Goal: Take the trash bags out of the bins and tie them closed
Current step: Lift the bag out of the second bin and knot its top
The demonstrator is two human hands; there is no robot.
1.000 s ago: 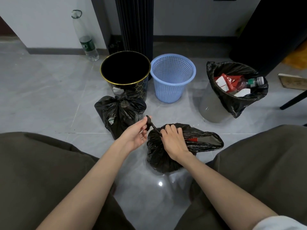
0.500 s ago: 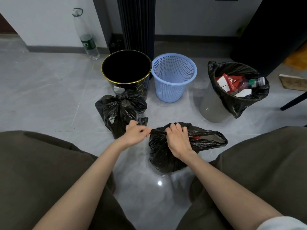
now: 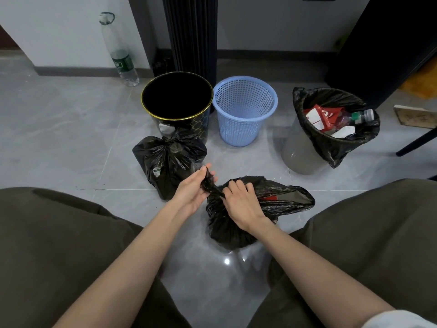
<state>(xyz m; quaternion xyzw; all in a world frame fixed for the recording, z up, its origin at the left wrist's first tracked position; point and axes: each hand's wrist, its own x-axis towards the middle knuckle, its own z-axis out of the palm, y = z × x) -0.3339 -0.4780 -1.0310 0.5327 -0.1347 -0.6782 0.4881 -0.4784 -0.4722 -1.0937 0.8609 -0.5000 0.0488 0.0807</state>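
- The grey tiled floor (image 3: 59,129) carries everything; the person's knees in dark trousers (image 3: 59,245) frame the near edge.
- A grey bin (image 3: 300,150) at the right holds a black liner bag (image 3: 335,147), open and full of a red carton and a bottle.
- A black bin (image 3: 198,129) with a gold rim stands at the back, touching a blue mesh basket (image 3: 238,129) on its right; neither has a bag in it.
- A loose black bag (image 3: 227,226) sits on the floor between the knees, its right side gaping.
- A knotted black bag (image 3: 165,162) rests just in front of the black bin.
- A clear plastic bottle (image 3: 120,53) leans at the wall.
- The right hand (image 3: 241,202) lies on the loose bag, fingers curled and pinching its gathered neck.
- The left hand (image 3: 191,188) has its fingers wrapped round a twisted strand (image 3: 209,183) of that bag.
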